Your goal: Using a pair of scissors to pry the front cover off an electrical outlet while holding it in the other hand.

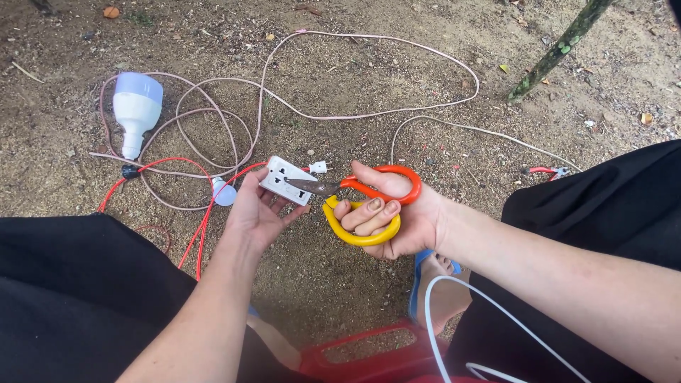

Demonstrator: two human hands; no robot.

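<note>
The white socket block point(285, 180) sits in my left hand point(257, 213), raised above the bare sandy ground point(355, 71) between my knees, with the scissors point(355, 202) in my right hand point(397, 223) just beside it on the right. The closed metal blades point left and their tip touches the face of the socket block.

My left forearm comes up from the lower left, palm turned upward, fingers loosely curled under the block and the thumb along its left side, so the hand is cupping it rather than squeezing hard. My right forearm comes in from the lower right, wrist bent inward. That hand is clenched on the scissor handles: the thumb goes through the orange loop on top, and three fingers pass through the yellow loop below.

A red cable point(202, 213) runs from the socket block down to the left across the ground. Farther left lies a white lamp bulb point(136, 110) on its side, ringed by loops of pale pink cord point(298, 113). A small white plug point(318, 167) lies just above the scissors. A thin white cable point(454, 312) curves across my right leg, near a red plastic stool point(355, 354) at the bottom.
</note>
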